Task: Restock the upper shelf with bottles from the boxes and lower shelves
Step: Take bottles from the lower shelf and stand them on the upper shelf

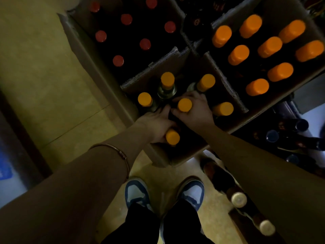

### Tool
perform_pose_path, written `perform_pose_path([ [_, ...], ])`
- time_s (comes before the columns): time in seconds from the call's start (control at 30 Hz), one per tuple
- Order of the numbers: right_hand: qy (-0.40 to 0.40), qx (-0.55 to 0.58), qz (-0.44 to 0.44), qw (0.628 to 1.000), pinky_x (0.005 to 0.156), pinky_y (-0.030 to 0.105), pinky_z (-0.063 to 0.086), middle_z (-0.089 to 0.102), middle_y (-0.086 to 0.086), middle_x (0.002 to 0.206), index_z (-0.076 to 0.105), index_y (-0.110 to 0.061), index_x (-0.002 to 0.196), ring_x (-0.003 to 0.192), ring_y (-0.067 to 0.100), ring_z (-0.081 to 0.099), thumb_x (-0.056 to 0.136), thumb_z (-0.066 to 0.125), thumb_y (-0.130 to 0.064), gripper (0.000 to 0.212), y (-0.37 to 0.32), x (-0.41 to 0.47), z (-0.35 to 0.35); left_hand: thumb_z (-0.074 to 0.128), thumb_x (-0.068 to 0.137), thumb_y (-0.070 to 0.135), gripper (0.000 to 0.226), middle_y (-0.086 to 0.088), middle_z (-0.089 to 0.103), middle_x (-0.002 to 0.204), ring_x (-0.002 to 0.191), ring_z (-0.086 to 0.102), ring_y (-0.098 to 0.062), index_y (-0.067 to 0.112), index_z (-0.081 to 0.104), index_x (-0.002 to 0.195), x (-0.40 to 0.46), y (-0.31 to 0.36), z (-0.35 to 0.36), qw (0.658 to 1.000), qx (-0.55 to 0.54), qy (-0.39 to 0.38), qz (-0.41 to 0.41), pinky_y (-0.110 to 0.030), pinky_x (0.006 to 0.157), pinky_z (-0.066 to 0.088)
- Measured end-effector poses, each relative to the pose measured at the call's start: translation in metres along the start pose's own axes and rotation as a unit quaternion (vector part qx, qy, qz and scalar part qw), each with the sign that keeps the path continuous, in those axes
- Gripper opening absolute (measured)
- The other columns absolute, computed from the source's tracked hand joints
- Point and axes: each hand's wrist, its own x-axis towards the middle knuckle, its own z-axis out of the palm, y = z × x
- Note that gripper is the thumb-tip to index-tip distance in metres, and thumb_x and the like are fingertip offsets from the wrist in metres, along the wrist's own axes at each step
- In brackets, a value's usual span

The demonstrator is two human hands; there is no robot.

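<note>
An open cardboard box point(184, 155) on the floor holds several dark bottles with orange caps. My left hand point(156, 125) grips the neck of the nearest bottle, whose orange cap point(172, 137) pokes out beside my palm. My right hand point(195, 110) grips another bottle in the middle of the box, its orange cap point(184, 105) showing between my fingers. More orange-capped bottles point(167, 80) stand around both hands. The upper shelf is not in view.
A second box of orange-capped bottles point(263, 48) sits at the right, and a box of red-capped bottles point(126, 19) at the back left. Blue-capped bottles point(272, 136) and white-capped bottles point(238, 199) stand at the right. My shoes point(137, 192) are close to the box on a tiled floor.
</note>
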Motion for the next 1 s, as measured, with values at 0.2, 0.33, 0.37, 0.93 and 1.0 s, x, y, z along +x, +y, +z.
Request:
perform_pose_path([
  [0.2,0.008,0.017,0.010,1.000,0.095,0.043,0.046,0.068,0.006,0.118,0.067,-0.021,0.117,0.118,0.031,0.054,0.085,0.070,-0.035,0.035,0.000,-0.017,-0.010,0.062,0.088,0.031,0.033,-0.004,0.021,0.141,0.122,0.039,-0.030,0.040,0.056,0.119,-0.013,0.006,0.003,0.997,-0.070,-0.016,0.016,-0.045,0.102,0.039],
  [0.33,0.006,0.026,0.014,1.000,0.089,0.048,0.050,0.071,0.005,0.108,0.071,-0.019,0.109,0.108,0.029,0.060,0.083,0.070,-0.041,0.034,-0.004,-0.043,-0.035,0.070,0.082,0.021,0.027,-0.001,0.023,0.144,0.130,0.029,-0.030,0.040,0.054,0.093,-0.031,0.013,-0.003,0.980,-0.196,-0.015,0.024,-0.044,0.110,0.028],
  [0.37,0.004,0.034,0.006,0.999,0.089,0.047,0.050,0.071,0.003,0.109,0.070,-0.022,0.109,0.109,0.028,0.059,0.082,0.069,-0.042,0.034,-0.009,-0.052,-0.042,0.073,0.081,0.019,0.028,-0.001,0.026,0.143,0.132,0.027,-0.029,0.039,0.055,0.092,-0.038,0.015,-0.008,0.971,-0.240,-0.003,0.023,-0.043,0.112,0.027],
  [0.93,0.166,0.279,-0.030,0.945,0.071,0.051,0.052,0.063,0.032,0.083,0.061,0.016,0.082,0.079,0.038,0.062,0.082,0.069,-0.030,0.047,-0.139,-0.155,-0.235,0.070,0.087,0.023,0.033,-0.029,0.064,0.080,0.072,0.062,-0.027,-0.008,0.063,0.077,-0.180,0.130,-0.163,0.782,-0.512,0.346,-0.087,-0.036,0.069,0.051],
  [1.0,0.170,0.267,-0.054,0.947,0.068,0.052,0.051,0.064,0.031,0.081,0.062,0.016,0.080,0.077,0.039,0.063,0.075,0.064,-0.042,0.059,-0.162,-0.172,-0.262,0.073,0.083,0.018,0.028,-0.028,0.065,0.076,0.074,0.065,-0.033,-0.004,0.063,0.069,-0.200,0.144,-0.187,0.764,-0.514,0.384,-0.072,-0.048,0.075,0.055],
])
